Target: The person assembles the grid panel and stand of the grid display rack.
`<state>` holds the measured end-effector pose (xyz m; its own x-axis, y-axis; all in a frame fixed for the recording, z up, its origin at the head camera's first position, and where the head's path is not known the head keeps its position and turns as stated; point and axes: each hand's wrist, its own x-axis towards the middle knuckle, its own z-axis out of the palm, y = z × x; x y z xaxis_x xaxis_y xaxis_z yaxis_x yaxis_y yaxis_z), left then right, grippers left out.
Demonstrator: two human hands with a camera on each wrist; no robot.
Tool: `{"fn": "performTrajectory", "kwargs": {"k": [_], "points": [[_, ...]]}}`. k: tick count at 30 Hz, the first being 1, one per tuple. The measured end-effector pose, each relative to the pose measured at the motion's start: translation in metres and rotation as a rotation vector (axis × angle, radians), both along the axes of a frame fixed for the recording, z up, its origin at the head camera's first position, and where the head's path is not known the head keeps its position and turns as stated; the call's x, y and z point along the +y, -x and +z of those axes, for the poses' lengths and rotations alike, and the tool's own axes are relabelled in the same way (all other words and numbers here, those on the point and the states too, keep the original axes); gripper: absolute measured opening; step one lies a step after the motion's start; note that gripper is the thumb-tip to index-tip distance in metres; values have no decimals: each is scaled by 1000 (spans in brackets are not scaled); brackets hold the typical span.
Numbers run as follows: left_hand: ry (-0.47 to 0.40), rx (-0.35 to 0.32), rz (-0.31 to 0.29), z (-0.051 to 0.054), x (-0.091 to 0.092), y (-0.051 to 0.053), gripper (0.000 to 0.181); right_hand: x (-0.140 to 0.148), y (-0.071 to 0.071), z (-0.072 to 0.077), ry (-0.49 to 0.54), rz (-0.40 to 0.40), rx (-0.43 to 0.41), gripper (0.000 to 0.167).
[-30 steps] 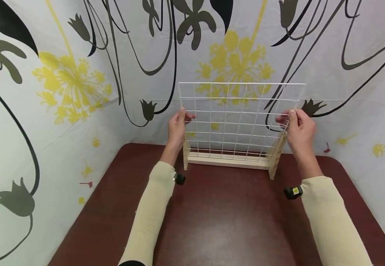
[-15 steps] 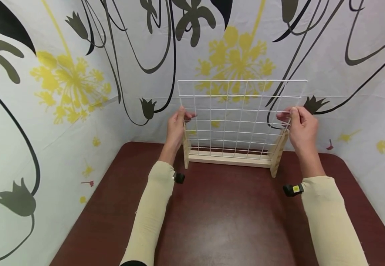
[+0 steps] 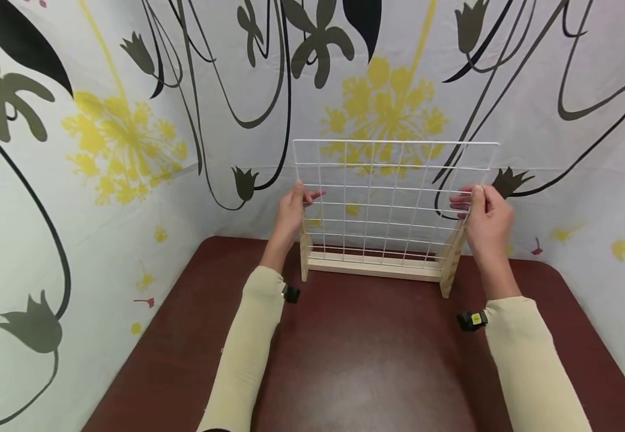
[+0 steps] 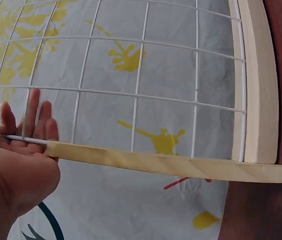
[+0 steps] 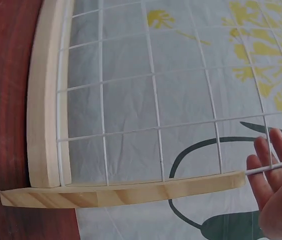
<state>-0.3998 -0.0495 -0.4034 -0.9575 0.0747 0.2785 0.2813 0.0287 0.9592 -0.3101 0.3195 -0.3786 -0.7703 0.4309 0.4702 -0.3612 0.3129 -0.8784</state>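
Observation:
A white wire grid panel stands upright in a pale wooden stand. Along the bottom runs the stand's wooden rail, between a left side piece and a right side piece. My left hand holds the grid's left edge wire just above the wooden side, its fingers reaching behind the wires. On the opposite edge, my right hand pinches the wire between thumb and fingers. Both wrist views show the edge wire passing across the fingers, beyond the end of the wooden side piece.
A dark red-brown table carries the stand near its back edge. Behind and to the left hangs a pale cloth printed with yellow flowers and dark stems, close to the grid's back.
The head view has shifted slightly up and down. Both hands stay on the grid's side edges, and the grid and stand keep their places.

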Motion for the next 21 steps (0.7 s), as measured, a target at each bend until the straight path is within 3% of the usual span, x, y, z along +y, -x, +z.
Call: {"fn": "performTrajectory", "kwargs": {"k": [3,6,10,14,18,21], "points": [[110,29,11,-1,3,0,68,-2,-7,2,-5,-4,8,38],[144,32,37,-3,5,0,67,0,-9,0,-5,3,-5,39],[143,13,55,-3,8,1,68,7,-1,-5,-31,-21,-48,41],[124,-33,81,-4,7,-1,72,11,1,-7,-158,-48,-151,46],[113,-41,116,-19,2,-14,61,17,-14,-17,-383,7,-273,61],[201,28,145,-39,-3,-30,73,17,-35,-35,-500,56,-287,83]]}}
